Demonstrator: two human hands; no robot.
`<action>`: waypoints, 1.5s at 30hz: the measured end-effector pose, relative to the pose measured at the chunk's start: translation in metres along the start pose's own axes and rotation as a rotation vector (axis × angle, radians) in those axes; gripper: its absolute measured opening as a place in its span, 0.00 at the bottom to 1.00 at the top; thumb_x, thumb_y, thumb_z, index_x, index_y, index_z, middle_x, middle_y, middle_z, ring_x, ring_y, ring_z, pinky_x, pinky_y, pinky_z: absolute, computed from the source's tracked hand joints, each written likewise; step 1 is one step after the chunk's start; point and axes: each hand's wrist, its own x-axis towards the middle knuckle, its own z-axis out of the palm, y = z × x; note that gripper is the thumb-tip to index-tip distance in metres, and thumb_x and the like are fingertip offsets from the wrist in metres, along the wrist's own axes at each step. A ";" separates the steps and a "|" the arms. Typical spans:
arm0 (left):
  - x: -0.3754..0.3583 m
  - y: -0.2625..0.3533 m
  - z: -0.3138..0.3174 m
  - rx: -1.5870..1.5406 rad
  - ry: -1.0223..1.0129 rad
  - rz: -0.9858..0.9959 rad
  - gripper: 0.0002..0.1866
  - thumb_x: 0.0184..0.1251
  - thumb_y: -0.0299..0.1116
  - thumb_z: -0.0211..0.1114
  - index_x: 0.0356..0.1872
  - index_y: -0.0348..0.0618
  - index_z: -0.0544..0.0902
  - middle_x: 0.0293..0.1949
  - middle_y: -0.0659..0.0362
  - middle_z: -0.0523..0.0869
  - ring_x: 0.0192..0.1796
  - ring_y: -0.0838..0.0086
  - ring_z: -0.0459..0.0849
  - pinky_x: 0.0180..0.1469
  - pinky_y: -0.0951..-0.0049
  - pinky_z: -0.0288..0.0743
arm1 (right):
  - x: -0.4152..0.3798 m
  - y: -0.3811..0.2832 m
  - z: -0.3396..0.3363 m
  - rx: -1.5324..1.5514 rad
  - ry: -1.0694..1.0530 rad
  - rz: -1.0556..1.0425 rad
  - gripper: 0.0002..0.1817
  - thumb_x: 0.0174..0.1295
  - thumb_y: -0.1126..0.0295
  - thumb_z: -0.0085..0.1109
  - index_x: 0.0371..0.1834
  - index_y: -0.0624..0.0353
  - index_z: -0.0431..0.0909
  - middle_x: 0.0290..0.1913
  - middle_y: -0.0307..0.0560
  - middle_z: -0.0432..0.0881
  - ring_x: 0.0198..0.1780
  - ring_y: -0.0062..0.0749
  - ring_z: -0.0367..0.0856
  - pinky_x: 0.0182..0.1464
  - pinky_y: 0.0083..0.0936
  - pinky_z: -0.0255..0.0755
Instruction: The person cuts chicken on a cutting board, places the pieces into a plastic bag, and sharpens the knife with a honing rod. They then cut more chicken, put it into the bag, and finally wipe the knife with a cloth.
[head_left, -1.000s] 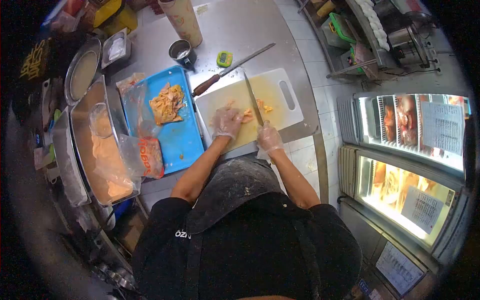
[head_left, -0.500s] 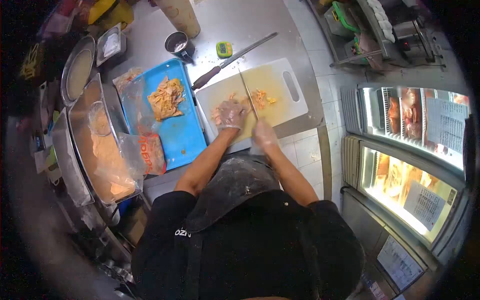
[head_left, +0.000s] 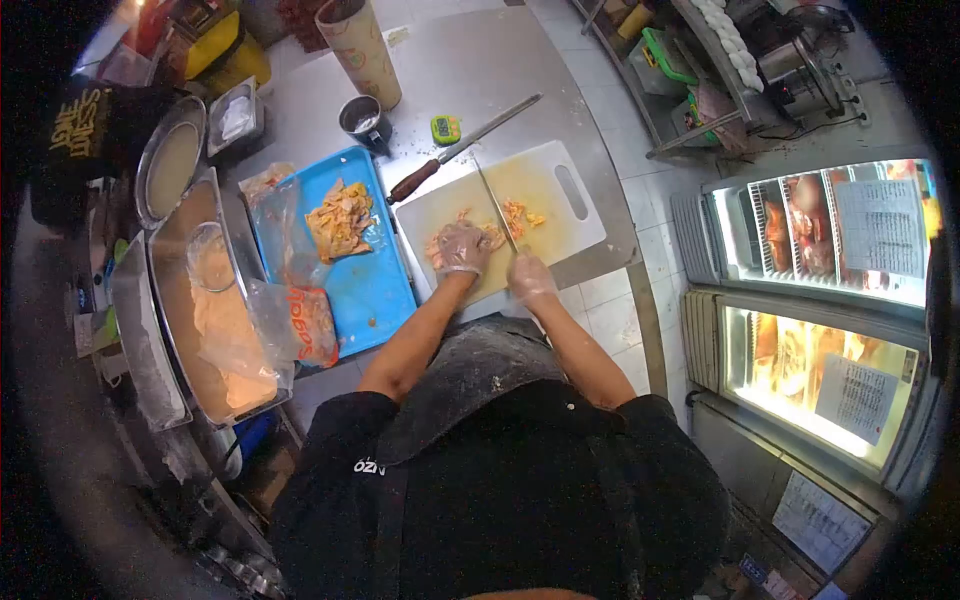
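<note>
My left hand (head_left: 463, 248), in a clear plastic glove, is closed over pale orange raw meat, likely chicken, pressing it onto the white cutting board (head_left: 572, 238). Gloved too, my right hand (head_left: 530, 275) grips a knife (head_left: 496, 205) by its handle, which the fingers hide. The long narrow blade points away from me and rests among the meat, close beside my left fingertips. Small chopped meat pieces (head_left: 520, 217) lie to the right of the blade. Larger marinated meat pieces (head_left: 340, 220) are heaped on a blue tray (head_left: 385, 290) left of the board.
A sharpening steel (head_left: 465, 148) lies behind the board, near a green timer (head_left: 445, 129) and a metal cup (head_left: 364, 122). Left of the tray stands a metal pan (head_left: 262, 398) of orange powder with a sieve (head_left: 210, 257). Lit display fridges (head_left: 820, 370) are at right.
The view has shifted slightly, so the table sits lower in it. Both hands stay at the board, with the knife in nearly the same place among the meat.
</note>
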 end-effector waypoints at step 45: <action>0.040 0.061 0.033 -0.506 -0.282 -0.416 0.17 0.49 0.45 0.61 0.30 0.40 0.81 0.28 0.51 0.82 0.28 0.69 0.81 0.34 0.69 0.74 | -0.077 0.085 -0.045 0.315 0.126 0.381 0.21 0.60 0.55 0.46 0.41 0.64 0.68 0.32 0.64 0.77 0.32 0.54 0.78 0.32 0.46 0.71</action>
